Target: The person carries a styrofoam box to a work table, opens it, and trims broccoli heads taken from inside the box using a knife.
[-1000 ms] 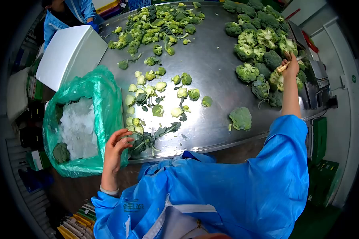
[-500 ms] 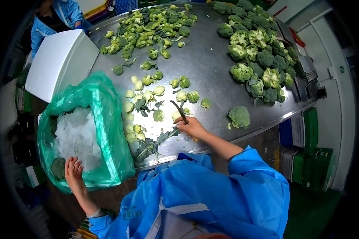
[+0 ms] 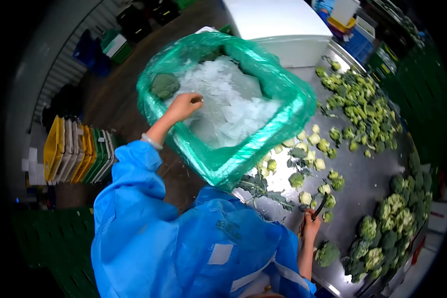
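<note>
My left hand (image 3: 187, 105) is over the near left side of a box lined with a green plastic bag (image 3: 278, 126). Its fingers are curled together, and whatever they may hold is hidden. Crushed ice (image 3: 228, 94) fills much of the bag. A broccoli head (image 3: 165, 86) lies at the bag's left side, just beyond that hand. On the steel table, my right hand (image 3: 310, 227) grips a dark curved knife (image 3: 322, 204), blade pointing up and away. Cut stem pieces (image 3: 305, 198) and trimmed leaves (image 3: 263, 187) lie around it. A single broccoli head (image 3: 327, 254) sits close to my right forearm.
Broccoli heads (image 3: 382, 238) are piled at the table's right, small florets (image 3: 365, 109) toward its far side. A white foam box (image 3: 303, 49) stands behind the bag. Stacked crates (image 3: 79, 151) are on the floor at left. Part of another person's blue sleeve (image 3: 325, 6) shows far off.
The view has swung left, bringing the lined box to the middle. My left hand's spread fingers have curled, and it is now over the ice. The right hand still holds the knife.
</note>
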### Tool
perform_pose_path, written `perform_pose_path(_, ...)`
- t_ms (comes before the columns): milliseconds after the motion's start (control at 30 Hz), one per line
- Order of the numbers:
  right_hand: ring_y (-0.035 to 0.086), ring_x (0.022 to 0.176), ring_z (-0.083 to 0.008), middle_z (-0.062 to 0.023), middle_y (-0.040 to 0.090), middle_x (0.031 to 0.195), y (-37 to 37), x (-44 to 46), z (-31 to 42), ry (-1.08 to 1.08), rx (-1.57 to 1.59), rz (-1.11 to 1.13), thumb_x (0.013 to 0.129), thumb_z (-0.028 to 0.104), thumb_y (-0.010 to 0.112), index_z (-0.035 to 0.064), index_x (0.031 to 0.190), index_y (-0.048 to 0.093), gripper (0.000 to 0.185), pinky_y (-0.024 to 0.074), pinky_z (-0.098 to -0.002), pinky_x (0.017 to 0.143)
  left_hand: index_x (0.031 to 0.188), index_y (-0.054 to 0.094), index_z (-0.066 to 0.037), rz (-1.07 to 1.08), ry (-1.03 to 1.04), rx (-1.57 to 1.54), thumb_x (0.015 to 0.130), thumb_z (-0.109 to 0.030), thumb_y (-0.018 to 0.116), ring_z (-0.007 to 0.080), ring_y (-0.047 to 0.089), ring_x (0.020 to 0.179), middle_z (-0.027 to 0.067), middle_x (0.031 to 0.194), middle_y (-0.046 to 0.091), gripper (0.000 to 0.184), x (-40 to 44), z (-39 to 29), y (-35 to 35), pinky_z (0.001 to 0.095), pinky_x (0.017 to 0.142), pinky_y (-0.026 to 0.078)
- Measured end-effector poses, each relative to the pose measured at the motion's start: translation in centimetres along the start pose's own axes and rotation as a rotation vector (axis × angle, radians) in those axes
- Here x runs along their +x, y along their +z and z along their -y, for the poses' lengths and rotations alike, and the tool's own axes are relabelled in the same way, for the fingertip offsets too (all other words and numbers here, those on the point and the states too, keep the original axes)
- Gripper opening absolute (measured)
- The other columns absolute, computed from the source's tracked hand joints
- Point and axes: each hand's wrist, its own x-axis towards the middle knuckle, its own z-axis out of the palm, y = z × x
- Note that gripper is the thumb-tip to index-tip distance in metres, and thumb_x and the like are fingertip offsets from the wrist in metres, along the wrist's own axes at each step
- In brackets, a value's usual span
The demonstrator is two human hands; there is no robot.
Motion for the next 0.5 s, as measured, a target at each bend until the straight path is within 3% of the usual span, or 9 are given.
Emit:
perform_pose_path(33, 0.042, 0.041, -0.006, 0.0001, 0.055, 0.065, 1.2, -0.4, 0.6, -0.018, -0.03, -0.001, 0.094, 0.011, 0.059, 0.002, 0.099, 0.064, 0.012, 0.0307, -0.0223, 0.038, 0.111, 0.067, -0.001, -0.067, -0.015, 0.174, 0.081, -0.015, 0.068, 0.0322, 0.063, 0.105, 0.0149, 0.11, 0.068, 0.033, 0.7, 1.0, -0.3, 0.0387, 0.093, 0.049)
perform_pose_path(133, 0.043, 0.042, -0.0059, 0.0006, 0.054, 0.063, 4.3, -0.8, 3.3, -0.05, -0.087, 0.009, 0.094, 0.012, 0.061, 0.0023, 0.099, 0.065, 0.012, 0.0321, -0.0223, 0.039, 0.105, 0.066, -0.006, -0.181, 0.204, 0.699, 0.077, -0.014, 0.065, 0.0345, 0.057, 0.112, 0.0134, 0.114, 0.064, 0.029, 3.2, 6.9, -0.9, 0.0417, 0.095, 0.047)
perform_pose_path(200, 0.045, 0.045, -0.0055, 0.0005, 0.057, 0.065, 5.7, 0.0, 3.6, -0.071, -0.082, -0.019, 0.092, 0.01, 0.062, 0.0021, 0.102, 0.067, 0.013, 0.0328, -0.0223, 0.041, 0.104, 0.064, -0.01, -0.245, 0.343, 0.991, 0.078, -0.016, 0.06, 0.0314, 0.052, 0.119, 0.0111, 0.117, 0.06, 0.026, 5.3, 12.9, -0.7, 0.043, 0.1, 0.043)
perform_pose_path(267, 0.048, 0.05, -0.0052, 0.0003, 0.06, 0.067, 6.8, 0.6, 3.6, -0.172, -0.12, 0.004, 0.09, 0.007, 0.063, 0.0015, 0.1, 0.067, 0.013, 0.0354, -0.0222, 0.046, 0.113, 0.062, -0.013, -0.196, 0.464, 1.171, 0.083, -0.016, 0.056, 0.0332, 0.05, 0.121, 0.0113, 0.122, 0.057, 0.03, 6.2, 15.0, -2.2, 0.0498, 0.102, 0.039)
perform_pose_path(433, 0.058, 0.064, -0.0072, -0.0006, 0.064, 0.076, 9.8, 1.3, 4.0, -0.128, -0.127, 0.06, 0.088, 0.004, 0.064, 0.0006, 0.099, 0.068, 0.012, 0.0458, -0.0236, 0.059, 0.127, 0.057, -0.021, 0.025, 0.355, 1.345, 0.087, -0.018, 0.057, 0.0357, 0.045, 0.125, 0.0123, 0.131, 0.049, 0.04, 6.1, 11.9, -4.6, 0.0554, 0.101, 0.037)
perform_pose_path(500, 0.064, 0.07, -0.0098, -0.003, 0.068, 0.077, 10.3, 1.5, 4.1, -0.154, -0.244, 0.129, 0.087, 0.004, 0.066, -0.0006, 0.102, 0.068, 0.015, 0.051, -0.0261, 0.066, 0.128, 0.055, -0.016, 0.092, 0.281, 1.276, 0.073, -0.019, 0.07, 0.0362, 0.044, 0.124, 0.0135, 0.13, 0.049, 0.057, 5.8, 9.4, -5.8, 0.0532, 0.101, 0.038)
